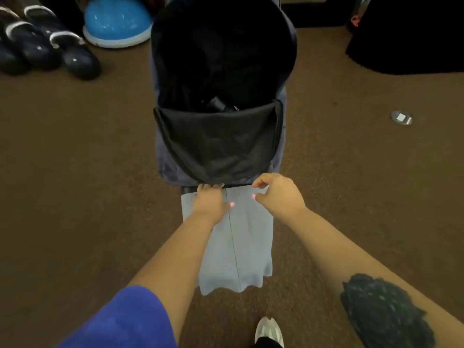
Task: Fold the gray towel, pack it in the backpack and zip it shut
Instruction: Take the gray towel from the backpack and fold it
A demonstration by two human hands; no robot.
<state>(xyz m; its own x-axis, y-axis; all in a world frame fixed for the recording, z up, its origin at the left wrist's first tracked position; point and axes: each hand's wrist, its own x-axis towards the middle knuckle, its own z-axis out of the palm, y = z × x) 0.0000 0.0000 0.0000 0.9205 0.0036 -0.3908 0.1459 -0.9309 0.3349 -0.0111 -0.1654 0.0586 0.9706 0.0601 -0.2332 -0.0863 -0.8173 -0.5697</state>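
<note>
— How will the gray towel handle?

— Soft, light and limp, I'd judge. It lies flat on the brown carpet as a long strip with 1 seam line down its middle, its far end just at the open backpack. I'd take it by the 2 far corners.

— Where are your fingers?

— My left hand rests flat on the far left part, fingers spread at the edge and gripping nothing. My right hand hovers at the far right corner, fingers curled but pinching no cloth that I can make out.
</note>
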